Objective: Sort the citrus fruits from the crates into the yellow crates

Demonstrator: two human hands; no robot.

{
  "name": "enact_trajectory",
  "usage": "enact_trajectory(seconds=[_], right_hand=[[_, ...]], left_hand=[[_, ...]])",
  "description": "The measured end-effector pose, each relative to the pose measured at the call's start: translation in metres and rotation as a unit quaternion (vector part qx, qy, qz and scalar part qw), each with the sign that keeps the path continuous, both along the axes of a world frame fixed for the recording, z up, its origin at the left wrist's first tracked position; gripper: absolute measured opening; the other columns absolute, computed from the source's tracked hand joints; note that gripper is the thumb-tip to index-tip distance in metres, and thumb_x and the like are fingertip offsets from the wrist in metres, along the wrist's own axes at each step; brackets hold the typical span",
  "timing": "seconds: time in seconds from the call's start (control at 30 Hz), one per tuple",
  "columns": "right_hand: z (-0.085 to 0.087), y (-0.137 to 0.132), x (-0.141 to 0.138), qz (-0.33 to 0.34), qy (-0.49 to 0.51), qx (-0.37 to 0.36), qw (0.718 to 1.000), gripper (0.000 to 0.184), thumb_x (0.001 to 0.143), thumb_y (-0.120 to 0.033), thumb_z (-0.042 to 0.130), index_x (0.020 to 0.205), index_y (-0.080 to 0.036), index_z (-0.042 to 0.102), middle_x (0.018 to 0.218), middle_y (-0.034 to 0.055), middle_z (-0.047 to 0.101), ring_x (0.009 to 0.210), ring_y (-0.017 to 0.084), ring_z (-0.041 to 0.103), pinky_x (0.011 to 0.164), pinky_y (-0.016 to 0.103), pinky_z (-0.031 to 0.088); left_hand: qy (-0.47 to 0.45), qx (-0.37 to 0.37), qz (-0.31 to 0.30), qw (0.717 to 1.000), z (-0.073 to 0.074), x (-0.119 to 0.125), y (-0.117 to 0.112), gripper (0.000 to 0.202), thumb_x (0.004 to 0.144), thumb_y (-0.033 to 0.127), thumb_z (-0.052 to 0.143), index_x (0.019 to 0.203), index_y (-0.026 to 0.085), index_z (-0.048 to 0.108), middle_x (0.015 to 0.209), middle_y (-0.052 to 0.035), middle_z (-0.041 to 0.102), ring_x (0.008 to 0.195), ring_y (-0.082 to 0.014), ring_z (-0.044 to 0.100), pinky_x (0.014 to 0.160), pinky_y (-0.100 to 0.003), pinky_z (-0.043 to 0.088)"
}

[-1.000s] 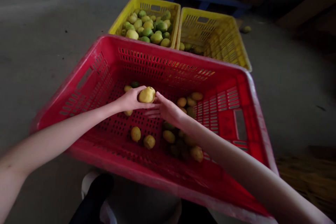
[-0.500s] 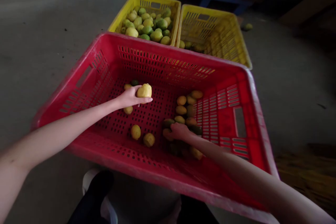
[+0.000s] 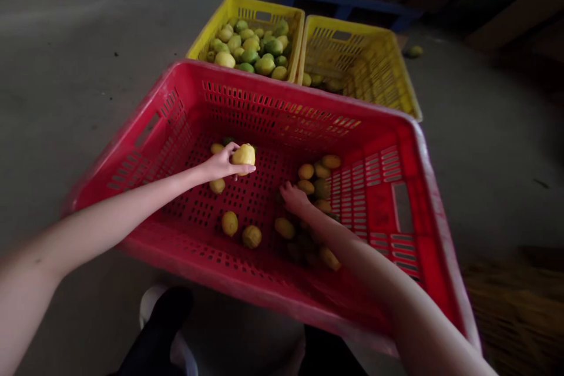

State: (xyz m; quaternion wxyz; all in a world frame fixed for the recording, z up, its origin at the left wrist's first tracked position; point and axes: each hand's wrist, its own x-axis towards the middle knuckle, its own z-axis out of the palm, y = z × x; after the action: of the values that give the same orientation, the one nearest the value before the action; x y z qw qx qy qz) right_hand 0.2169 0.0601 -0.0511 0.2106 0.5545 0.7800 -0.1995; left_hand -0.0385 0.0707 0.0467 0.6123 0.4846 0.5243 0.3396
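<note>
Partly hidden lemons (image 3: 330,258), right fingers (image 3: 288,189), grip unclear

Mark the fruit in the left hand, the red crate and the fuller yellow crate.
Held fruit (image 3: 244,156): head view, middle of its skin.
Red crate (image 3: 381,212): head view, right inner wall.
Fuller yellow crate (image 3: 221,16): head view, left inner wall.

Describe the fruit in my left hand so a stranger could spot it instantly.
Find the big red crate. Left of its middle, your left hand grips a pale yellow fruit. Unlike the loose fruits lying below it, this one is held up and looks paler.
</note>
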Motion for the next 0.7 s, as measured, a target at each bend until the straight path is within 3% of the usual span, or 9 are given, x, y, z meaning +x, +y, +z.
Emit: enact_trajectory(seconds=[0.13, 0.2, 0.27, 0.3, 0.37, 0.43, 0.5, 0.57, 0.7], right_hand=[[0.004, 0.005, -0.015, -0.009, 0.005, 0.017, 1.000, 0.035, 0.074, -0.012, 0.074, 0.108, -0.005, 0.070, 0.130, 0.0276, 0.057, 0.116, 0.039, 0.061, 0.089, 0.044, 0.054], [0.019, 0.008, -0.019, -0.020, 0.029, 0.019, 0.999, 0.033, 0.074, -0.024, 0.077, 0.102, -0.007, 0.073, 0.121, 0.0220, 0.065, 0.106, 0.033, 0.066, 0.086, 0.038, 0.055], [0.043, 0.009, -0.018, -0.061, 0.131, 0.009, 0.989, 0.033, 0.079, -0.037, 0.074, 0.100, -0.012, 0.075, 0.102, 0.0115, 0.073, 0.091, 0.025, 0.070, 0.079, 0.032, 0.057], [0.059, 0.008, -0.016, -0.090, 0.208, 0.007, 0.974, 0.033, 0.080, -0.041, 0.072, 0.099, -0.014, 0.075, 0.092, 0.0067, 0.075, 0.084, 0.022, 0.071, 0.075, 0.031, 0.057], [0.092, 0.003, -0.012, -0.143, 0.372, 0.039, 0.916, 0.038, 0.077, -0.048, 0.074, 0.101, -0.018, 0.074, 0.083, 0.0030, 0.076, 0.076, 0.021, 0.071, 0.070, 0.032, 0.058], [0.122, -0.007, -0.009, -0.147, 0.454, 0.127, 0.870, 0.048, 0.070, -0.050, 0.080, 0.105, -0.018, 0.073, 0.089, 0.0048, 0.077, 0.079, 0.023, 0.071, 0.072, 0.035, 0.059], [0.141, -0.019, -0.010, -0.128, 0.484, 0.218, 0.838, 0.051, 0.070, -0.049, 0.081, 0.110, -0.019, 0.071, 0.099, 0.0072, 0.077, 0.088, 0.025, 0.072, 0.080, 0.039, 0.059], [0.148, -0.030, -0.012, -0.101, 0.492, 0.284, 0.817, 0.051, 0.072, -0.045, 0.081, 0.115, -0.020, 0.069, 0.109, 0.0087, 0.075, 0.096, 0.026, 0.071, 0.088, 0.041, 0.058], [0.140, -0.041, -0.014, -0.063, 0.484, 0.350, 0.799, 0.051, 0.078, -0.040, 0.077, 0.125, -0.024, 0.064, 0.119, 0.0085, 0.072, 0.106, 0.027, 0.070, 0.094, 0.042, 0.057]], left_hand=[[-0.021, 0.032, -0.023, 0.999, 0.008, 0.002, -0.001, 0.051, 0.057, 0.027, 0.088, 0.087, 0.021, 0.047, 0.073, 0.0020, 0.065, 0.049, -0.0100, 0.059, 0.047, -0.022, 0.048], [-0.020, 0.059, -0.044, 0.997, 0.013, 0.002, -0.001, 0.051, 0.058, 0.028, 0.088, 0.088, 0.021, 0.048, 0.075, 0.0028, 0.064, 0.051, -0.0094, 0.059, 0.049, -0.022, 0.048], [-0.018, 0.085, -0.055, 0.995, 0.018, 0.001, -0.003, 0.049, 0.060, 0.031, 0.087, 0.089, 0.021, 0.049, 0.077, 0.0032, 0.062, 0.055, -0.0098, 0.059, 0.052, -0.022, 0.048], [-0.014, 0.101, -0.059, 0.993, 0.020, 0.002, -0.004, 0.049, 0.060, 0.032, 0.086, 0.090, 0.021, 0.049, 0.079, 0.0031, 0.062, 0.059, -0.0106, 0.060, 0.054, -0.023, 0.049], [0.011, 0.144, -0.057, 0.988, 0.025, 0.004, -0.009, 0.049, 0.061, 0.034, 0.087, 0.091, 0.021, 0.051, 0.083, 0.0021, 0.062, 0.069, -0.0133, 0.062, 0.063, -0.025, 0.050], [0.054, 0.195, -0.045, 0.978, 0.030, 0.010, -0.016, 0.054, 0.058, 0.034, 0.089, 0.095, 0.021, 0.052, 0.090, -0.0001, 0.064, 0.082, -0.0169, 0.064, 0.074, -0.029, 0.051], [0.089, 0.244, -0.033, 0.965, 0.036, 0.018, -0.025, 0.058, 0.060, 0.033, 0.090, 0.101, 0.021, 0.051, 0.100, -0.0033, 0.066, 0.093, -0.0204, 0.065, 0.084, -0.033, 0.051], [0.102, 0.298, -0.043, 0.948, 0.041, 0.025, -0.034, 0.055, 0.065, 0.031, 0.087, 0.106, 0.022, 0.050, 0.110, -0.0065, 0.066, 0.103, -0.0225, 0.065, 0.090, -0.036, 0.050], [0.112, 0.409, -0.077, 0.903, 0.045, 0.030, -0.044, 0.052, 0.073, 0.021, 0.082, 0.113, 0.024, 0.050, 0.120, -0.0089, 0.066, 0.112, -0.0225, 0.065, 0.096, -0.037, 0.050]])
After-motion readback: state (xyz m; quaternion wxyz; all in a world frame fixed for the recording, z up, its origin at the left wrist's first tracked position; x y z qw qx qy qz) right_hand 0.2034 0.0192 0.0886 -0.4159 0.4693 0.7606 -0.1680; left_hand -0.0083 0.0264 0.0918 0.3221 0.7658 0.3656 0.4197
